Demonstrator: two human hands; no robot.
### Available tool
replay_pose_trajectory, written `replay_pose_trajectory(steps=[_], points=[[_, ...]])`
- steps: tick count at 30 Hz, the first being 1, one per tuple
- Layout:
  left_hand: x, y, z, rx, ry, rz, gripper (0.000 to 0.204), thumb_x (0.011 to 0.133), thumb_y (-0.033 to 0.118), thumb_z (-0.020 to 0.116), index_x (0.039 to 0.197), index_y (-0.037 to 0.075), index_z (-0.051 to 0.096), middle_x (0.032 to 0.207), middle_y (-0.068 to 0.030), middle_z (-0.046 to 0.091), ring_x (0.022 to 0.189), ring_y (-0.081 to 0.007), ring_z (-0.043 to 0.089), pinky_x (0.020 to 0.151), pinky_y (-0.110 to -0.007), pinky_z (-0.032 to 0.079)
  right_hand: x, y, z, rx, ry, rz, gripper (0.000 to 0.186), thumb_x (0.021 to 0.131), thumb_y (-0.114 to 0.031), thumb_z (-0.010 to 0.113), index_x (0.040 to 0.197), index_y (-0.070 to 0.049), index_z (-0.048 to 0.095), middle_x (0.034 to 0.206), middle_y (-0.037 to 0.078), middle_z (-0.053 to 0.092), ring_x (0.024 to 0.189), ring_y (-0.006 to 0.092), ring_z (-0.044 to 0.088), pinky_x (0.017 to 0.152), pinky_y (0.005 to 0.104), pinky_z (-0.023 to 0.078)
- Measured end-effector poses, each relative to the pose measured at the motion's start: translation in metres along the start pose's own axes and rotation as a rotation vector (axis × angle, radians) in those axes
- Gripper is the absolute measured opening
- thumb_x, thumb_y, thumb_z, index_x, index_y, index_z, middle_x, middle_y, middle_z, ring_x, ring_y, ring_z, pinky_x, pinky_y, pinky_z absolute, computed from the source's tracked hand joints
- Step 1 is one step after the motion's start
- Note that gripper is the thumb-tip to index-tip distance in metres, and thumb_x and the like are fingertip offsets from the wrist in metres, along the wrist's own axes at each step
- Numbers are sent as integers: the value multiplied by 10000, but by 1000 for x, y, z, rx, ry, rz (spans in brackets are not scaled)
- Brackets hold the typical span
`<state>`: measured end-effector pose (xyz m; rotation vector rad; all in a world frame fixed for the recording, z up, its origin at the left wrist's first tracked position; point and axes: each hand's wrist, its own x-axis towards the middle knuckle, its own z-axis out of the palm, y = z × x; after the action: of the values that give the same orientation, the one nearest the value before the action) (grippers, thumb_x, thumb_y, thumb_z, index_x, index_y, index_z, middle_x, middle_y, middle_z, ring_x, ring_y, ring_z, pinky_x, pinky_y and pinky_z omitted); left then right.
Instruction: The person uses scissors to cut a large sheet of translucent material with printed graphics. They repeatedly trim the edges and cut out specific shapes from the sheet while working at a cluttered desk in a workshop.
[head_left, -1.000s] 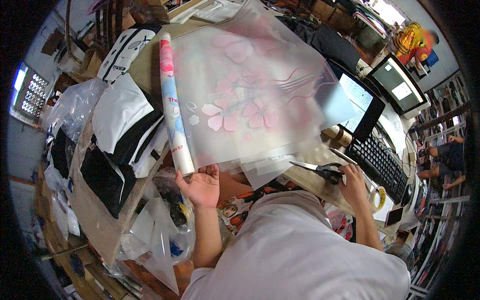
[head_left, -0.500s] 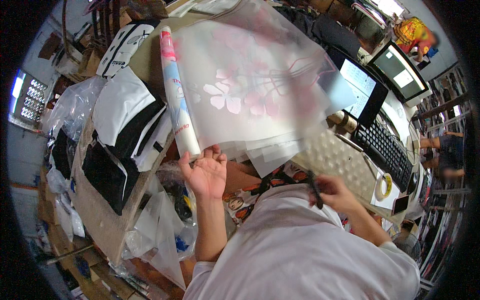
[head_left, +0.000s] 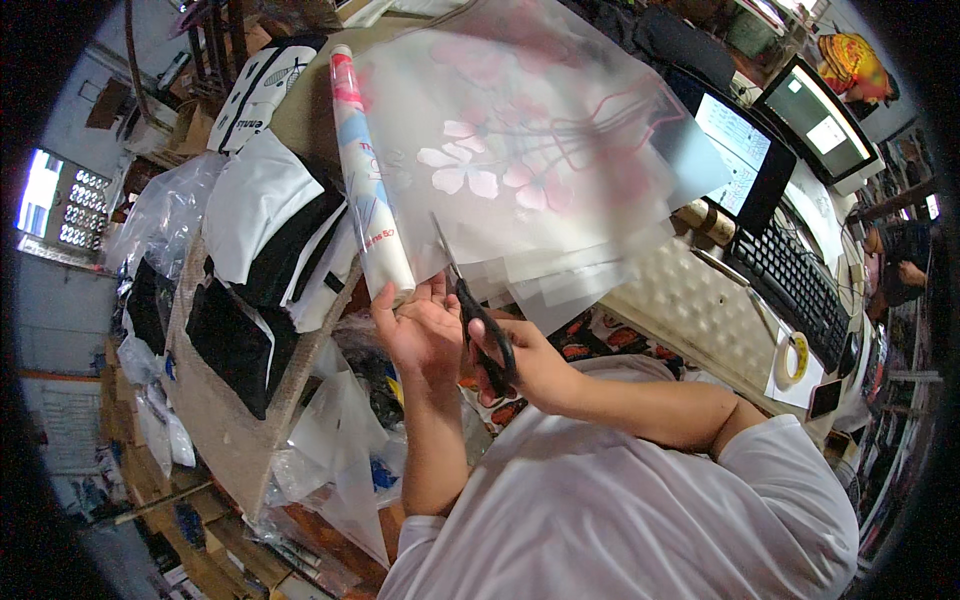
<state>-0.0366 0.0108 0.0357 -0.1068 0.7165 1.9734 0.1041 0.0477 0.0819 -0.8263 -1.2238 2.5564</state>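
Note:
My left hand [head_left: 420, 330] is palm up, its thumb and curled fingers at the near end of the printed roll [head_left: 365, 170] and the film's lower edge. My right hand [head_left: 510, 355] grips black-handled scissors [head_left: 478, 325], their blades pointing up along the sheet edge beside the roll, just right of my left fingers. The roll is white with pink and blue print in clear film. Right of it lies a stack of translucent sheets [head_left: 540, 120] with pink flowers, overhanging the desk edge.
Folded black and white fabrics [head_left: 255, 210] and clear bags [head_left: 150, 210] lie at left. At right are a laptop [head_left: 730, 160], a monitor [head_left: 815, 120], a keyboard [head_left: 785, 295], a tape roll [head_left: 795, 355] and a phone [head_left: 822, 400]. Another person [head_left: 850, 65] is at far upper right.
My right hand has carried the scissors from the desk at right leftward to the roll's near end. My left hand and that end of the roll have moved slightly up and right.

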Motion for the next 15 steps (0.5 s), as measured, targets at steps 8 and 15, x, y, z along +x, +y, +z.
replay_pose_trajectory(steps=[8,15], points=[[-8,-10,11,92,111,184,536,784,446,453,1110,22,475,1004,-93,550,911,-209,511,728,-330,448,15,2,11,14,73,-55,416,858,-433,508,760,-30,498,546,50,516,446,118,508,417,244,410],[-7,-3,5,-59,116,-7,610,774,441,469,1165,-27,436,1010,-127,591,813,-243,581,737,-308,466,65,-23,6,62,136,-81,374,857,-377,544,720,-29,530,555,21,504,452,92,463,446,232,377]])
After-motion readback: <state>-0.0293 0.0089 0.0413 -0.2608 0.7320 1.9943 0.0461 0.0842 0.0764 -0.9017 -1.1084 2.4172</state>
